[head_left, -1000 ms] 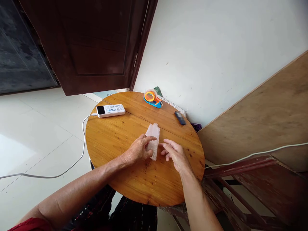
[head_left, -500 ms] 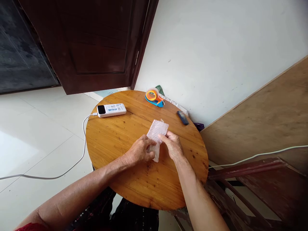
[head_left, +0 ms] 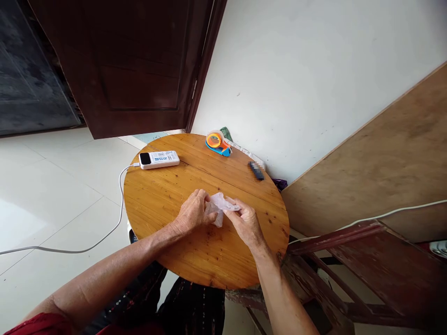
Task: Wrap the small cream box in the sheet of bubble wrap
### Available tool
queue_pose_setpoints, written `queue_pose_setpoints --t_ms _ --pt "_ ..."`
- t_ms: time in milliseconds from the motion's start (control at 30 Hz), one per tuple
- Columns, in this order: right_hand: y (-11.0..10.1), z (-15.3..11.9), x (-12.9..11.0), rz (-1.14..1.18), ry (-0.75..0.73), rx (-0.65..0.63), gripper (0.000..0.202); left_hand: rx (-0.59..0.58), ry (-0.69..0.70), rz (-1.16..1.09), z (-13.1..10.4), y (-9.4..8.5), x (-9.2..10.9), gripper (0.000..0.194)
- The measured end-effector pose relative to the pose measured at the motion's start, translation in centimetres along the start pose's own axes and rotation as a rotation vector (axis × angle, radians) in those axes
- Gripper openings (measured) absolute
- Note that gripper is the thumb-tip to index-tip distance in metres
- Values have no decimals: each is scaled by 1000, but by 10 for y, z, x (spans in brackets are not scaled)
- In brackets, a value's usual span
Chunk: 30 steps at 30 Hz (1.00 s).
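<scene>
A small clear plastic bag [head_left: 219, 205] lies folded on the round wooden table [head_left: 174, 195], near its middle. My left hand [head_left: 191, 213] presses on the bag's left side with its fingers curled over it. My right hand [head_left: 244, 221] pinches the bag's right edge between thumb and fingers. Most of the bag is hidden between the two hands.
A white power bank [head_left: 159, 159] with a white cable [head_left: 104, 232] lies at the table's far left. An orange and blue tape dispenser [head_left: 217, 142] and a small dark object [head_left: 256, 170] sit near the wall. A dark door, a wooden board and red wooden furniture [head_left: 366, 270] surround the table.
My right hand lifted the bag's far end and folded it down toward me. The bag went from flat and long to a small folded bundle between both hands.
</scene>
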State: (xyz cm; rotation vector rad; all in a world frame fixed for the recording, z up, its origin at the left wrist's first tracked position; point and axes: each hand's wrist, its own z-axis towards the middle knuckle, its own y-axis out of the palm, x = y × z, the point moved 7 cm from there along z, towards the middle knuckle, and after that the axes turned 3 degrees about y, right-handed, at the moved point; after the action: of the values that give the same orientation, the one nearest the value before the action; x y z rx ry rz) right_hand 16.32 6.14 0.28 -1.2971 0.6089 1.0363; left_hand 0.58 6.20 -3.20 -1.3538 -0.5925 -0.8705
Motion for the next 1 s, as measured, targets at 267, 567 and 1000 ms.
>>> queue_pose_setpoints --t_ms 267,567,1000 --pt "9 -33 -10 -157 -263 21 18 -121 264 -77 2 -1 13 34" --pt "18 -43 0 -296 -423 56 43 -256 461 19 -14 1 7 57" --pt "15 0 31 31 194 -39 37 -257 161 -7 10 -8 2 29"
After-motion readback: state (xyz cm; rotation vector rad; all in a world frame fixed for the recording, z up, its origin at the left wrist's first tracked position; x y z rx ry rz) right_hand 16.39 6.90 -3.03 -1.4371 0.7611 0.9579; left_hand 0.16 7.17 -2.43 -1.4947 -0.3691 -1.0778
